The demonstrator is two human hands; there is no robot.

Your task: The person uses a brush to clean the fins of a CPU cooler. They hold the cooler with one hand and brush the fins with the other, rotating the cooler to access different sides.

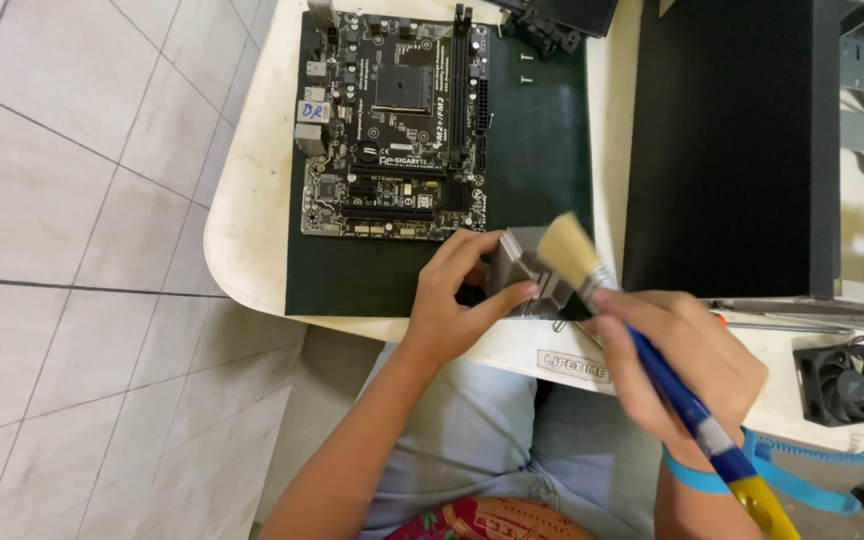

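My left hand (457,295) grips a finned metal heatsink (524,270) over the front edge of a dark green mat (542,150). My right hand (677,355) holds a paintbrush (642,345) with a blue and yellow handle. Its pale bristles rest on top of the heatsink. A black computer motherboard (392,125) lies flat on the mat just beyond my left hand.
A black computer case (732,140) lies on the white table (242,220) to the right. A small black fan (844,382) sits at the right front. Two screws (526,68) lie on the mat near the board. Tiled floor lies to the left.
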